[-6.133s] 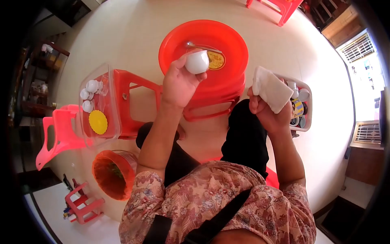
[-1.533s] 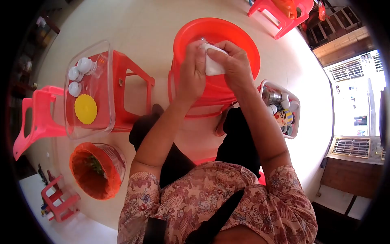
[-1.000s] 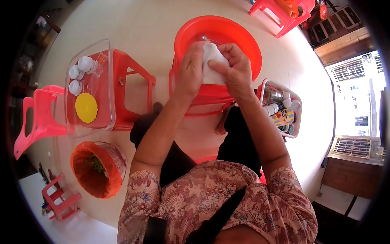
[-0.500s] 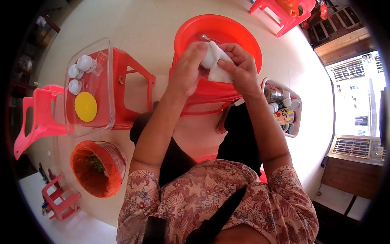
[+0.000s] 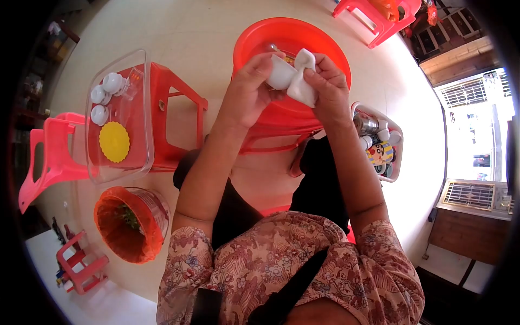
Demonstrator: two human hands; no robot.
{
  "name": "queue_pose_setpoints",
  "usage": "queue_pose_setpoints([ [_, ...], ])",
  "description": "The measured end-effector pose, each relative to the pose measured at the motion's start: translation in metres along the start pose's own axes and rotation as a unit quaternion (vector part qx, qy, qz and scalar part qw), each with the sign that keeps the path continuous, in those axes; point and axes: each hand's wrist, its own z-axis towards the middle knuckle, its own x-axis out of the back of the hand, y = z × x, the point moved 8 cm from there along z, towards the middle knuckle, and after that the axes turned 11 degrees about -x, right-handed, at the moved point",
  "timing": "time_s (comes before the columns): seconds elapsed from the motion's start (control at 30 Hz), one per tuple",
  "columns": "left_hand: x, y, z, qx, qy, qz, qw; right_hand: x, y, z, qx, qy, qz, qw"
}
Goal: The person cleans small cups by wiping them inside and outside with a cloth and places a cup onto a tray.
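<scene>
My left hand (image 5: pixel 244 92) is closed around a small white cup (image 5: pixel 280 75), gripping it by its left side. In my right hand (image 5: pixel 331 92) a white cloth (image 5: pixel 301 89) is pinched between thumb and fingers, folded and pressed against the cup's right edge. Both hands are raised over the near part of a round red basin (image 5: pixel 336 46). Behind the cup, a small shiny thing shows inside the basin, mostly covered by my fingers, so I cannot tell its kind.
Left, a clear plastic tray (image 5: pixel 145 116) on a red stool (image 5: pixel 181 89) holds several white cups (image 5: pixel 112 83) and a yellow scalloped disc (image 5: pixel 114 142). Below it stands an orange-lined bin (image 5: pixel 157 216). A white basket (image 5: pixel 398 162) of mixed items is right; another red stool (image 5: pixel 374 24) stands farther back.
The cloth has come away from much of the cup, so more of its white side shows. My right hand has shifted slightly right with the cloth, which is now bunched more upright.
</scene>
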Motion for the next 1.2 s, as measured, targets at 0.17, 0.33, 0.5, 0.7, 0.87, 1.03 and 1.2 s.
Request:
queue_pose_setpoints([
  [0.17,-0.006,-0.002,-0.002,0.012,0.008,-0.05,0.999,-0.005,-0.007,-0.006,0.004,-0.005,-0.069,0.998],
  [0.33,-0.002,-0.005,-0.004,0.007,0.022,-0.029,0.999,-0.008,-0.006,-0.004,0.01,0.031,-0.15,0.988],
  [0.5,0.003,-0.004,-0.005,-0.022,0.069,0.113,0.991,-0.01,-0.003,0.001,-0.017,0.104,-0.195,0.975],
  [0.7,0.003,0.002,-0.005,-0.026,0.035,0.065,0.997,-0.017,-0.008,-0.002,-0.012,0.02,-0.174,0.984],
  [0.87,-0.004,-0.001,-0.005,0.029,-0.024,-0.047,0.998,-0.015,-0.007,-0.008,-0.023,-0.014,-0.119,0.993],
  [1.03,-0.005,-0.001,-0.007,-0.022,0.058,0.056,0.996,-0.007,-0.003,-0.004,-0.029,0.04,-0.139,0.989],
  [1.2,-0.002,0.011,-0.007,-0.076,0.057,0.253,0.963,-0.01,0.002,0.001,-0.037,0.094,-0.149,0.984],
])
